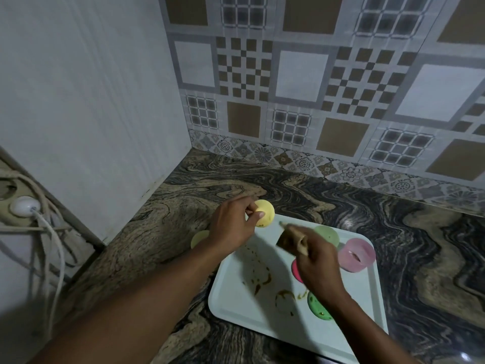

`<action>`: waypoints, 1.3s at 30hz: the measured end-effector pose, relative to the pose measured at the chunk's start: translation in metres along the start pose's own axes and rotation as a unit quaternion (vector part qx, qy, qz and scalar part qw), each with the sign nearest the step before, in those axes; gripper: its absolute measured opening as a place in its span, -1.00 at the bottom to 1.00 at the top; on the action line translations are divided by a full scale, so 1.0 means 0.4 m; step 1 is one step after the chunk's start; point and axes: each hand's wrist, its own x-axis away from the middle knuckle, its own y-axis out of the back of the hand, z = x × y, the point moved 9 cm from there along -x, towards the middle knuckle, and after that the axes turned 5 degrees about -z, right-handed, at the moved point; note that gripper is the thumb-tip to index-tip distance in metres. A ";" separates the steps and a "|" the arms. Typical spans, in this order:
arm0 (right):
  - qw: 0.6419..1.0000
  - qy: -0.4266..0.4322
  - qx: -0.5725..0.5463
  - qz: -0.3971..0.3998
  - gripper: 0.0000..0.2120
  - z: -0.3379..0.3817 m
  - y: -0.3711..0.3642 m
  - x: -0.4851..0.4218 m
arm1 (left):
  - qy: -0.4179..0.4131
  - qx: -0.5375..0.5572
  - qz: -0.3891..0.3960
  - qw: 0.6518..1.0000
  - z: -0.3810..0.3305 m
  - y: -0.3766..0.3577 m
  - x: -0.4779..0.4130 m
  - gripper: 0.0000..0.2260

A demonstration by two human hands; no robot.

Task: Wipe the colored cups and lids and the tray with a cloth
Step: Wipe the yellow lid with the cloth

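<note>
My left hand (232, 223) pinches a yellow lid (265, 214) and holds it above the tray's far left corner. My right hand (317, 261) grips a brown cloth (288, 240) over the white tray (236, 303), which carries brown stains. On the tray stand a light green cup (328, 233) and a pink cup (357, 254). A red-pink lid (296, 270) and a green lid (316, 307) lie partly hidden under my right hand and wrist. A pale green lid (199, 237) lies on the counter, left of the tray.
The tray rests on a dark marbled counter (420, 245) in a corner. A plain wall stands at the left and a patterned tile wall (315, 88) at the back. A white plug with cables (25, 207) hangs at the far left.
</note>
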 end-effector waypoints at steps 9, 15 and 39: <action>0.985 0.082 0.154 0.011 -0.36 0.088 -0.044 -0.017 | 0.103 0.090 0.052 0.989 -0.003 -0.042 -0.007 -0.83; 0.947 0.175 0.267 0.036 -0.31 0.114 -0.088 0.011 | 0.133 0.036 0.027 0.990 -0.006 -0.029 -0.007 -0.80; 0.928 -0.211 -0.295 -0.080 -0.73 -0.009 -0.016 -0.019 | 0.253 0.206 0.048 0.944 -0.009 -0.013 -0.015 -0.65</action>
